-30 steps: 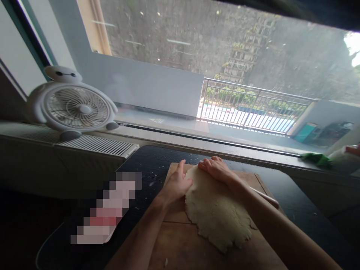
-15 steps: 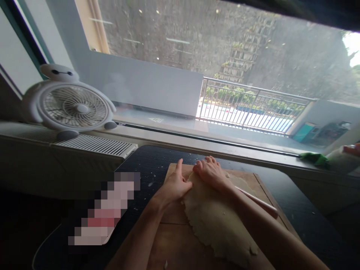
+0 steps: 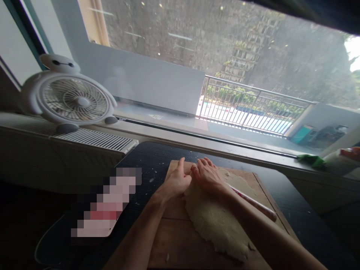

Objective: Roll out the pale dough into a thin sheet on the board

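A wide, thin sheet of dough (image 3: 213,221) with a ragged edge lies on a wooden board (image 3: 174,240). Across its upper right part runs a rolling pin (image 3: 257,206), pale with red marks. My right hand (image 3: 208,174) rests over the pin's far stretch, fingers bent forward, and my right forearm covers some of the pin and dough. Beside it, my left hand (image 3: 177,178) is at the dough's upper left edge, index finger stretched out and thumb apart, pointing at the sheet. Its other fingers are partly hidden. The pin's left end is out of sight.
The board sits on a dark table (image 3: 140,161) dusted with white specks. A blurred-out flat object (image 3: 109,206) lies on the left. Behind are a white fan (image 3: 81,101) on a radiator (image 3: 98,140), a window, and a green cloth (image 3: 312,161) on the sill.
The rolling pin has turned, bringing red marks into sight. My right hand has shifted slightly on it. My left hand stays by the dough's edge, and the view has tilted a little.
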Tool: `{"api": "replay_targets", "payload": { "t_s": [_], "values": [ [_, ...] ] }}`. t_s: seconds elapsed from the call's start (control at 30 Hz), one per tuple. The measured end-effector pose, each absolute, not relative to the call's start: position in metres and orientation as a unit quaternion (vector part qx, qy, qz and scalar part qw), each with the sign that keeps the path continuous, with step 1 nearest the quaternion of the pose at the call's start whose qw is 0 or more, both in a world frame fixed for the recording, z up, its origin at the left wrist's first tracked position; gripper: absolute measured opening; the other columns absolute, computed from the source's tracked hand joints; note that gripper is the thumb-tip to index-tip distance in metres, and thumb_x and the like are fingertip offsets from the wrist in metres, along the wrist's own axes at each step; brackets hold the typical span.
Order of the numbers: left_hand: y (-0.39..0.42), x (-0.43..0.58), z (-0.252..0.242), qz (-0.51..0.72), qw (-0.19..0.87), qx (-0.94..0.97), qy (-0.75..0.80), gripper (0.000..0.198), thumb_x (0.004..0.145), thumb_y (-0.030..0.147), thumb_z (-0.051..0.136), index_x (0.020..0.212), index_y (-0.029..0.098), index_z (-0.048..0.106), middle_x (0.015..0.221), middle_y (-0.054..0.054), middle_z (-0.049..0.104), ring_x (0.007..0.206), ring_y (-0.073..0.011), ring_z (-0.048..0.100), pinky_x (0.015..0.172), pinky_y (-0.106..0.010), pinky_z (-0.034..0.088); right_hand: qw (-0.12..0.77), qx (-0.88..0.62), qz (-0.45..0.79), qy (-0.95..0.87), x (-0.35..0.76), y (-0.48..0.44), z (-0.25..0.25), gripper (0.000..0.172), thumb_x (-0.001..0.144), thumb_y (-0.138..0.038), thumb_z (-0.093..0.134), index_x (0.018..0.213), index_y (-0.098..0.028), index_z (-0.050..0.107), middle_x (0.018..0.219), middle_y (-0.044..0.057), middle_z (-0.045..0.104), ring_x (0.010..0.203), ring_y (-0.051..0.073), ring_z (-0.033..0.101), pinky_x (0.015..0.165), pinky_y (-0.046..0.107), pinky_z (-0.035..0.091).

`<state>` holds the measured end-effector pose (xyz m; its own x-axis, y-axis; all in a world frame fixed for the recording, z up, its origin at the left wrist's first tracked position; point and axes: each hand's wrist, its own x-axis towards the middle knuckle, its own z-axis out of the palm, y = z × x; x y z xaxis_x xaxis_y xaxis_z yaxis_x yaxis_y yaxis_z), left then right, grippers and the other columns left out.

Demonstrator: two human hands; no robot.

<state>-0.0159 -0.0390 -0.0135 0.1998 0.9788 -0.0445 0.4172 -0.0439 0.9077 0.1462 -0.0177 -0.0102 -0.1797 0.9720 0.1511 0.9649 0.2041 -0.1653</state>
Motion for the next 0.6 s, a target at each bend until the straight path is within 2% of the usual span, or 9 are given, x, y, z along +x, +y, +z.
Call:
{"api": "replay_targets", "payload": {
  "t_s": [0.17,0.23,0.37,0.47,0.6],
  "values": [
    [-0.042,-0.015,-0.014,0.318,0.440,0.641,0.542,0.084,0.071,0.026,0.057,0.142,0.013,0.016,0.079,-0.004,0.065,0.067,-0.0174,0.061,0.065,-0.026,0.046,0.039,-0.689,0.033,-0.723,0.156,-0.002,-0.002,0.046,0.089,-0.050,0.024,0.107,-0.024,0.057,0.119,0.011,0.049,0.123,0.029,0.026,0.093,0.047,0.026],
    [-0.042,-0.015,-0.014,0.311,0.452,0.641,0.537,0.084,0.071,0.025,0.056,0.143,0.013,0.015,0.075,-0.003,0.064,0.063,-0.0164,0.060,0.062,-0.026,0.046,0.056,-0.662,0.050,-0.746,0.156,-0.006,-0.001,0.049,0.091,-0.048,0.016,0.105,-0.027,0.058,0.118,0.008,0.050,0.124,0.027,0.027,0.093,0.045,0.027],
    [-0.041,-0.014,-0.014,0.318,0.455,0.640,0.532,0.084,0.069,0.023,0.057,0.142,0.013,0.017,0.071,-0.002,0.063,0.059,-0.0153,0.058,0.058,-0.024,0.045,0.096,-0.592,0.060,-0.798,0.151,-0.019,-0.006,0.055,0.093,-0.044,0.008,0.100,-0.030,0.061,0.128,0.001,0.045,0.130,0.022,0.018,0.099,0.041,0.022],
    [-0.040,-0.013,-0.014,0.311,0.456,0.647,0.526,0.085,0.070,0.020,0.054,0.143,0.015,0.012,0.064,0.001,0.059,0.048,-0.0122,0.053,0.049,-0.022,0.041,0.083,-0.630,0.025,-0.772,0.151,-0.008,-0.005,0.052,0.092,-0.047,0.016,0.099,-0.023,0.062,0.133,0.006,0.040,0.131,0.026,0.016,0.100,0.044,0.019],
    [-0.040,-0.014,-0.014,0.300,0.476,0.652,0.508,0.083,0.073,0.021,0.049,0.144,0.016,0.006,0.057,0.004,0.056,0.042,-0.0104,0.048,0.044,-0.021,0.037,0.044,-0.643,0.017,-0.765,0.153,-0.004,-0.004,0.047,0.087,-0.053,0.030,0.096,-0.019,0.061,0.124,0.013,0.046,0.126,0.031,0.023,0.094,0.046,0.027]
  ]
}}
